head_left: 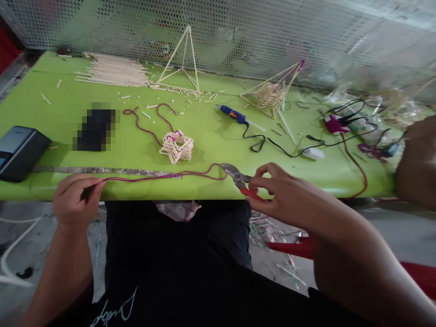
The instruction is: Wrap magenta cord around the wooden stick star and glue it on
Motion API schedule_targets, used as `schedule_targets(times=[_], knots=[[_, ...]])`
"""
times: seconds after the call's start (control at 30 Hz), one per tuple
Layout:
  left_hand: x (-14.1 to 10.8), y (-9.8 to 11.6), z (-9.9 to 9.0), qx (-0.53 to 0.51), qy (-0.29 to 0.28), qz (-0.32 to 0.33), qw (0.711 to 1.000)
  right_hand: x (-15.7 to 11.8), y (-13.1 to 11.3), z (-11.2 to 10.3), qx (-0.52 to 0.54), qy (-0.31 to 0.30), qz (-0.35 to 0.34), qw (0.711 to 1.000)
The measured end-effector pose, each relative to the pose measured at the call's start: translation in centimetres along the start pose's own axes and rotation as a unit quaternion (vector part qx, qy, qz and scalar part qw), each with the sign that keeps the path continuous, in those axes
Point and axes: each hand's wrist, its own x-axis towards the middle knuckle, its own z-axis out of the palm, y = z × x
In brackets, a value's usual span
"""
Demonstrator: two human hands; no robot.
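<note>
My left hand [77,197] pinches one end of a doubled purple cord [153,178] at the table's front edge. The cord runs right and ends in a loop at the jaws of the pruning shears [235,175], which have red handles. Around those handles my right hand [272,188] is closed. The loop touches the blades; whether it lies between them I cannot tell. Beneath the cord lies a patterned strip [91,170], partly covered. Just behind sits a small star-shaped frame of wooden sticks [176,147], with more purple cord tied to it.
Behind are a pile of sticks [114,70], a stick pyramid [184,63] and another pyramid with a stick lattice inside [272,95]. A blue glue gun [232,113] trails a black cable. A dark box [22,152] stands left; a perforated metal panel [221,41] borders the back.
</note>
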Motion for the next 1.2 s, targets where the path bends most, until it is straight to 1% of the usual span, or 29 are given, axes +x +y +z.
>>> schedule_targets(times=[0.13, 0.23, 0.37, 0.43, 0.53, 0.63, 0.73, 0.8, 0.97, 1.07, 1.13, 1.2], knots=[[-0.2, -0.1, -0.1, 0.003, -0.006, 0.013, 1.000, 0.8, -0.6, -0.4, -0.030, -0.013, -0.004, 0.999], [-0.3, -0.4, 0.2, 0.008, 0.014, 0.031, 0.999, 1.2, -1.2, -0.9, -0.047, -0.021, -0.016, 0.999], [-0.5, -0.6, 0.5, 0.005, 0.036, 0.053, 0.998, 1.5, -2.4, -1.5, -0.058, -0.047, -0.029, 0.997], [-0.6, -0.5, 0.4, 0.001, 0.036, 0.061, 0.997, 1.6, -2.8, -1.5, -0.063, -0.044, -0.033, 0.996], [-0.6, -0.4, 0.3, -0.005, 0.038, 0.068, 0.997, 1.4, -3.1, -1.4, -0.066, -0.021, -0.039, 0.997], [-0.6, -0.3, 0.3, -0.010, 0.041, 0.065, 0.997, 0.9, -3.0, -1.5, -0.083, 0.004, -0.025, 0.996], [-0.6, -0.5, 0.4, -0.020, 0.053, 0.053, 0.997, 0.3, -2.5, -1.6, -0.095, 0.009, -0.006, 0.995], [-0.7, -0.6, 0.4, -0.038, 0.066, 0.041, 0.996, -0.2, -1.9, -1.7, -0.098, 0.007, 0.004, 0.995], [-0.7, -1.0, 0.7, -0.102, 0.115, 0.016, 0.988, -1.0, -0.5, -1.7, -0.119, 0.040, 0.036, 0.991], [-0.6, -0.4, 0.8, -0.137, 0.131, 0.019, 0.982, -1.4, -0.9, -1.8, -0.091, 0.010, 0.030, 0.995], [-0.4, 0.4, 0.6, -0.160, 0.142, 0.018, 0.977, -1.5, -1.9, -1.7, -0.068, -0.012, 0.005, 0.998], [-0.2, 1.5, 0.4, -0.180, 0.153, 0.016, 0.972, -1.5, -2.9, -1.4, -0.064, -0.011, -0.025, 0.998]])
